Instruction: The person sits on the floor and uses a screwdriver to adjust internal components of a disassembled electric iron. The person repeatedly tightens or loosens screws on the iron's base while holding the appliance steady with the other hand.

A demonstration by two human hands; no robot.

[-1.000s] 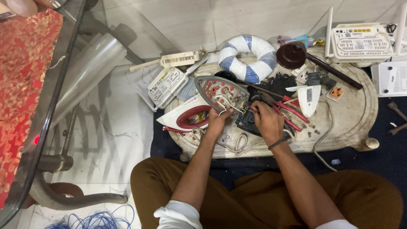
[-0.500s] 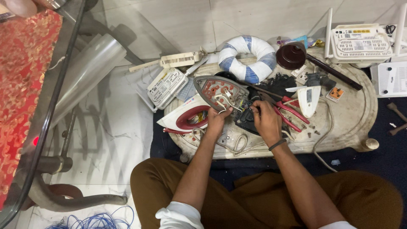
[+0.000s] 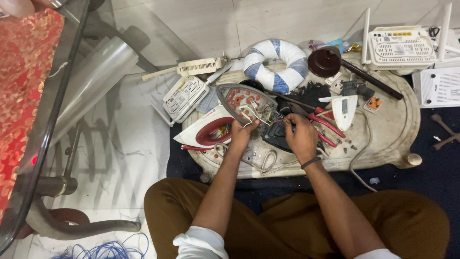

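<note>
Looking down at a low, pale worktable where a clothes iron is opened up: the bare soleplate lies face-down with its wiring side up, near the middle of the table, and the white-and-maroon iron shell sits just beside it on the left.

My left hand is curled at the soleplate's near edge, fingertips pinched on what looks like a thin white wire. My right hand is closed over the dark part between the hands, fingers bunched on the small leads there; can't tell exactly which one it has.

Handling-wise, I'd say the soleplate is the heavy, rigid bit, metal and slippery on the flat side, so hold it by the rim. The leads are soft, thin and easy to snap at the terminals, so grip near the connector, not mid-wire.

Red-handled pliers lie just right of my right hand, and a blue-and-white wrapped ring sits behind the iron.
</note>
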